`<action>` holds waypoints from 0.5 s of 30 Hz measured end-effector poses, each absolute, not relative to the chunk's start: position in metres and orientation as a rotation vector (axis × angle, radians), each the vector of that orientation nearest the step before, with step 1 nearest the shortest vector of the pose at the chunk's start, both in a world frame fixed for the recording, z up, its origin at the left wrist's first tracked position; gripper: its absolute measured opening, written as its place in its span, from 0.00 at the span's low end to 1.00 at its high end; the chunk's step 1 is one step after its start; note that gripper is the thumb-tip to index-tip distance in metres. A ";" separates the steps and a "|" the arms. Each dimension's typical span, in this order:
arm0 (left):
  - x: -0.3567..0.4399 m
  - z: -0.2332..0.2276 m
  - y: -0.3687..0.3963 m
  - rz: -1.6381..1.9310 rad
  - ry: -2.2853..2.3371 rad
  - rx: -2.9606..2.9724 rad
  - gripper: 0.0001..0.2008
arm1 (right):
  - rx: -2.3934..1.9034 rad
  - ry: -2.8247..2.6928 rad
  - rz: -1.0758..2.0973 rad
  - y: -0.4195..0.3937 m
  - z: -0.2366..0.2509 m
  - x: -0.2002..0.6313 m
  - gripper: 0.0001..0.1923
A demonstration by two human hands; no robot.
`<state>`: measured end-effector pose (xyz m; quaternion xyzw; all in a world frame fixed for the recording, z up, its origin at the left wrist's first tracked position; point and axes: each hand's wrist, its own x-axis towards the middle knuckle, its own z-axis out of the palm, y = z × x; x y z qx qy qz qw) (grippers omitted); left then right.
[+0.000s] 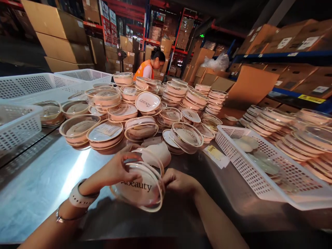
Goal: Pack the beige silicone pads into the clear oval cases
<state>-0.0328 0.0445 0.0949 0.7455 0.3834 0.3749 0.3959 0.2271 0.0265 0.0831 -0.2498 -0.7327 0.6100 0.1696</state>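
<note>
I grip one round clear-lidded compact case (137, 188) between my left hand (116, 169) and right hand (178, 181) above the steel table (52, 180); a heap of cases (145, 110) remains behind.

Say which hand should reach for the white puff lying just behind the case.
Probably the left hand: it sits on the round clear case closest to the white puff; the right hand grips the case's edge nearer you.
</note>
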 end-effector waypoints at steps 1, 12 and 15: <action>-0.035 0.095 0.044 0.873 0.917 1.873 0.12 | -0.616 -2.119 1.789 0.025 0.082 0.225 0.23; -0.068 0.093 0.069 1.381 1.656 2.224 0.16 | -1.648 -1.527 0.441 0.053 0.068 0.239 0.11; -0.055 0.080 0.066 1.087 1.875 2.591 0.15 | -1.676 -1.476 0.633 0.071 0.049 0.240 0.18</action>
